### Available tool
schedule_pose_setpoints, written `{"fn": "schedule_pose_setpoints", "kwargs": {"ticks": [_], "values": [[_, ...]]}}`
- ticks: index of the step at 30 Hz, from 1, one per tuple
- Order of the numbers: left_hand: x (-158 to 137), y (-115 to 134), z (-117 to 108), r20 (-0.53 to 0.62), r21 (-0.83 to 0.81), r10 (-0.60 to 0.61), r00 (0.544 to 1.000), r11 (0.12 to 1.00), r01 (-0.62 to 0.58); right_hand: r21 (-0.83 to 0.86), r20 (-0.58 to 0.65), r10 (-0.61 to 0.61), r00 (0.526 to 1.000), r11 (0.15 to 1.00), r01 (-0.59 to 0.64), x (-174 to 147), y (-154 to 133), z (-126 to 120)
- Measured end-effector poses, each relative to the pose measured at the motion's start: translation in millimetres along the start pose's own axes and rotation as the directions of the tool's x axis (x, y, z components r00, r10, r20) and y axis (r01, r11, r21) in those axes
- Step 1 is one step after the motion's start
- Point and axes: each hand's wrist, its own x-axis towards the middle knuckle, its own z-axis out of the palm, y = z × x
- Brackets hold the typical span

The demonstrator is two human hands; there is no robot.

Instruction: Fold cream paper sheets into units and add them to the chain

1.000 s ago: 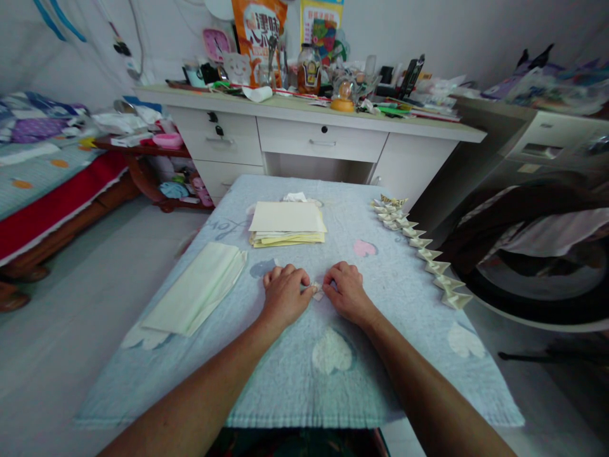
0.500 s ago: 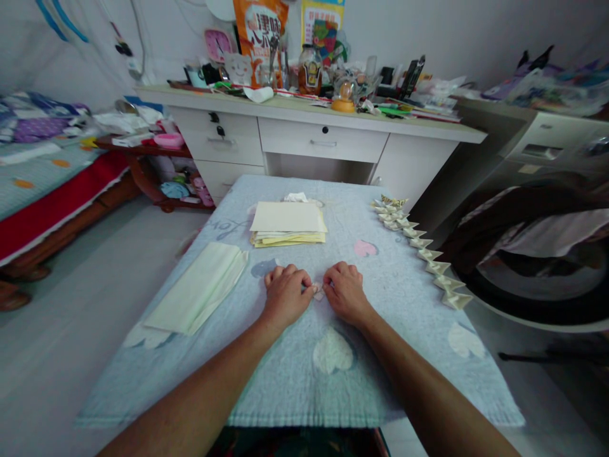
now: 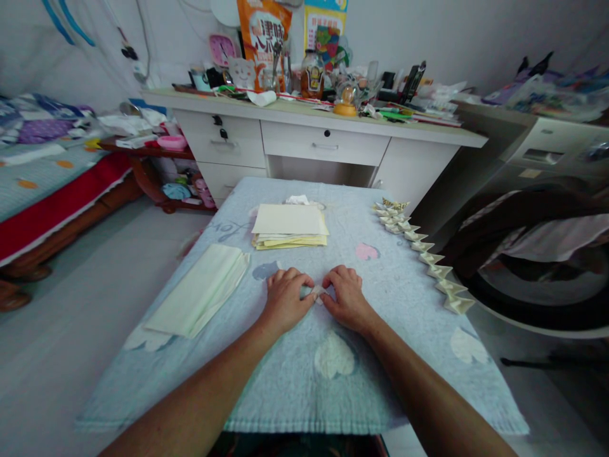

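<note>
Between my hands, just above the tablecloth, is a small pale piece of folded paper [image 3: 318,292]. My left hand [image 3: 288,295] pinches its left side between thumb and fingers. From the other side my right hand [image 3: 346,297] has thumb and forefinger closed on its right edge. The fingers cover much of the paper, so its exact shape is hard to tell. Beyond the hands lies a stack of cream and yellow paper sheets [image 3: 288,219]. To the left rests a long folded pale-green paper bundle [image 3: 197,292]. Along the right edge runs a row of folded paper pieces [image 3: 432,258].
A blue heart-patterned cloth [image 3: 266,381] covers the table. Behind it stands a white desk [image 3: 328,141] crowded with a jar [image 3: 312,75], an orange bag [image 3: 264,41] and other items. A front-loading washing machine [image 3: 537,171] is close on the right, a bed [image 3: 61,190] on the left.
My fingers have shifted on the small paper, with both thumbs lower and more spread from the forefingers, showing more of it. The view has tilted slightly upward.
</note>
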Motion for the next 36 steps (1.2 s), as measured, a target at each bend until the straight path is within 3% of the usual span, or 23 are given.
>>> {"fn": "schedule_pose_setpoints", "kwargs": {"ticks": [6,15,22,29,32,36], "values": [[-1,1,-2,0.005,-0.083,0.034,0.999,0.996,-0.034,0.063,-0.014,-0.016,1.0,0.998,0.017,-2,0,-5],[-1,-2,0,-0.023,-0.445,0.054,0.998,0.894,-0.059,0.284,-0.026,-0.065,0.998,0.956,0.07,-4,0,-10],[-2,1,-4,-0.042,-0.444,0.091,0.995,0.891,-0.1,0.397,-0.001,-0.124,0.992,0.911,0.114,-3,2,-10],[-4,1,-3,-0.024,-0.546,0.078,0.997,0.834,-0.079,0.685,0.017,-0.051,0.999,0.728,0.026,-1,9,-6],[-4,2,-3,-0.009,-0.507,0.085,0.996,0.858,-0.078,0.763,0.044,-0.022,0.999,0.646,-0.019,0,9,-7],[-5,5,-5,-0.012,-0.464,0.076,0.997,0.883,-0.073,0.801,0.058,-0.01,0.998,0.597,-0.041,0,8,-8]]}}
